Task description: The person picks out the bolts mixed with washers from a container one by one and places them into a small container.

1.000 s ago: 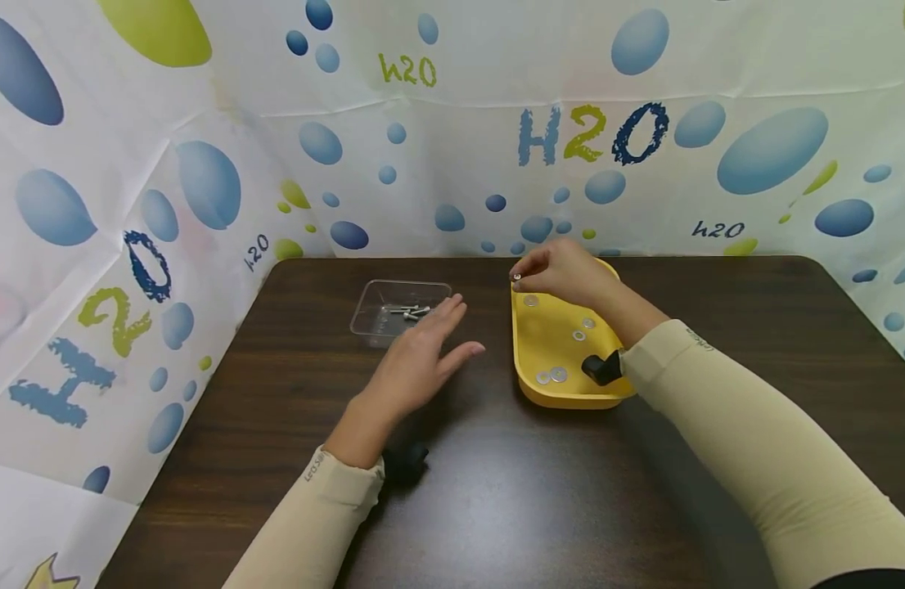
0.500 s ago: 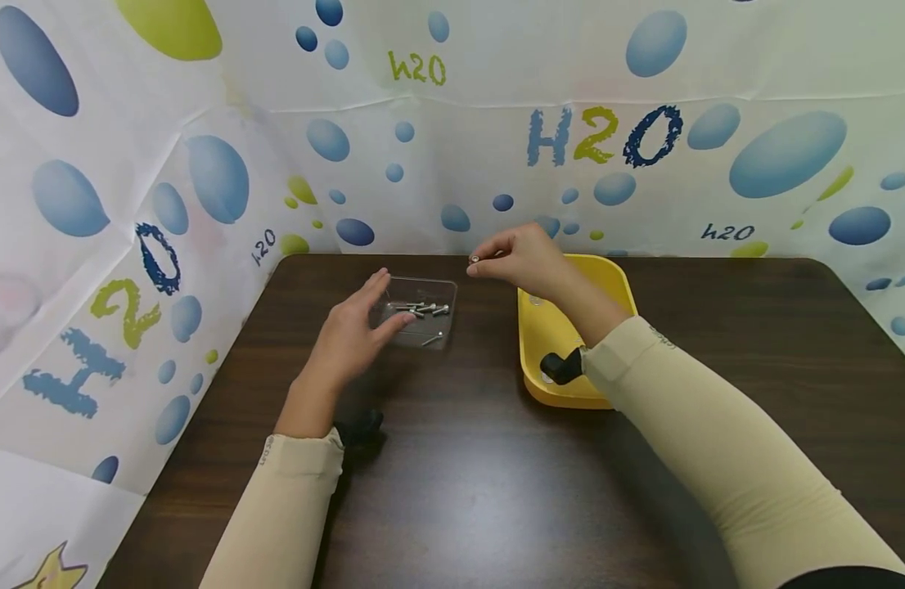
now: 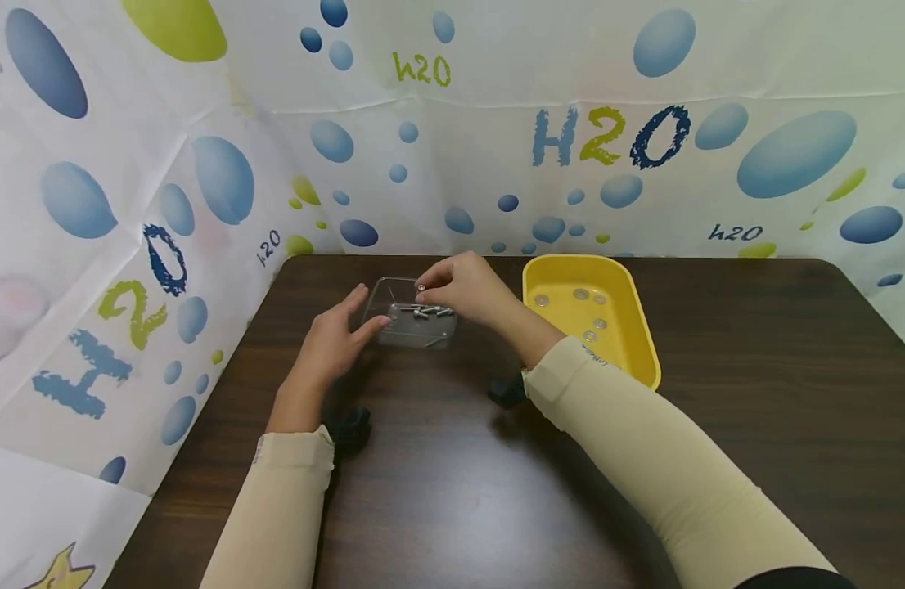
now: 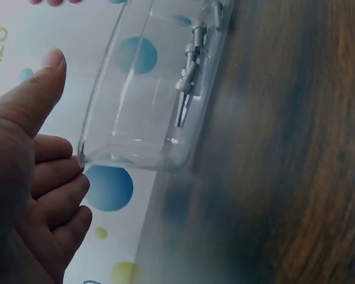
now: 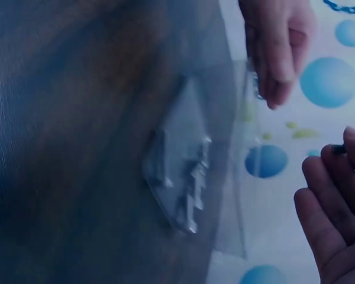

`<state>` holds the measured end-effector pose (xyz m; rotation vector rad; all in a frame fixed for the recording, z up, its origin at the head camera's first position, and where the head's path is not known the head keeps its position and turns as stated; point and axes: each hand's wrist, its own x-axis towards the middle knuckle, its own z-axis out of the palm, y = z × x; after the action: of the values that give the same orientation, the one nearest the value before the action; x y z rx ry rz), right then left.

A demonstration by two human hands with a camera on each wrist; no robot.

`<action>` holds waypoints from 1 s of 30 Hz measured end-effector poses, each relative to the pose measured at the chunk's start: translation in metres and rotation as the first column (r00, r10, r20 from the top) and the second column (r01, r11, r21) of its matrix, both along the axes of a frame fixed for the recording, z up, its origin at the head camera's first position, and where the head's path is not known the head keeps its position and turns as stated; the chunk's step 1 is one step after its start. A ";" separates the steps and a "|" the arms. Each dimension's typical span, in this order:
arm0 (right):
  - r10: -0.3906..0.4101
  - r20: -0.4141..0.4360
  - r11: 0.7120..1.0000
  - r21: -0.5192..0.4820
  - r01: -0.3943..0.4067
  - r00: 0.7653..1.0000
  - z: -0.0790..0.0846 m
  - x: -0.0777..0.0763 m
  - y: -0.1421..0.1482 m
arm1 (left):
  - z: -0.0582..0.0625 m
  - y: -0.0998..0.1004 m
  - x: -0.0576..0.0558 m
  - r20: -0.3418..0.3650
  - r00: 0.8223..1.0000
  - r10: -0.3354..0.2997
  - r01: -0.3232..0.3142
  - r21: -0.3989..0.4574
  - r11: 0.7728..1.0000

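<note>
My right hand [image 3: 473, 293] pinches a small metal bolt [image 3: 420, 287] between thumb and forefinger, its round end showing. This hand is above the right side of a small clear plastic box [image 3: 407, 337]. Several silver bolts [image 4: 190, 68] lie inside the box. At the box's left side, my left hand [image 3: 323, 348] has its thumb and fingers spread apart, with fingertips right at the rim in the left wrist view. Only a dark bit of the pinched bolt [image 5: 339, 149] shows in the right wrist view.
A yellow tray [image 3: 640, 356] stands right of the clear box, with several flat metal washers [image 3: 581, 294] in it. Both are on a dark wooden table [image 3: 438, 483]. A white printed sheet [image 3: 482, 74] hangs behind the table and along its left.
The right hand has moved left from over the yellow tray to the clear box, carrying the bolt. The left hand has shifted left, from overlapping the box to its left side.
</note>
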<state>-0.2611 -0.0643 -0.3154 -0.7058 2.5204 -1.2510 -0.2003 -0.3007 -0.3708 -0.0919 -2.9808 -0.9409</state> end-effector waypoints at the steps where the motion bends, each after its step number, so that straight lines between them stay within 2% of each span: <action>1: 0.001 -0.005 1.000 0.015 -0.001 1.000 -0.004 0.000 -0.003 | -0.001 -0.001 -0.001 0.007 1.000 -0.002 0.002 0.002 1.000; 8: 0.017 -0.045 0.997 0.077 -0.013 0.999 -0.030 -0.001 -0.019 | -0.006 0.002 -0.005 0.027 0.999 -0.045 0.045 0.005 0.999; 12: 0.028 -0.070 0.994 0.106 -0.020 0.997 -0.039 0.000 -0.025 | -0.007 0.003 -0.005 0.035 0.999 -0.039 0.039 0.009 0.999; 18: 0.048 -0.100 0.988 0.154 -0.032 0.994 -0.044 0.004 -0.033 | -0.008 0.001 -0.003 0.036 0.999 -0.032 0.032 0.000 0.999; 30: 0.070 -0.070 0.983 0.174 -0.057 0.995 -0.047 0.011 -0.044 | -0.012 -0.008 0.002 0.034 0.999 -0.031 0.032 -0.024 0.999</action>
<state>-0.2499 -0.1078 -0.3627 -0.7994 2.6050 -0.9882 -0.1987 -0.3084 -0.3826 -0.1250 -3.0306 -0.9188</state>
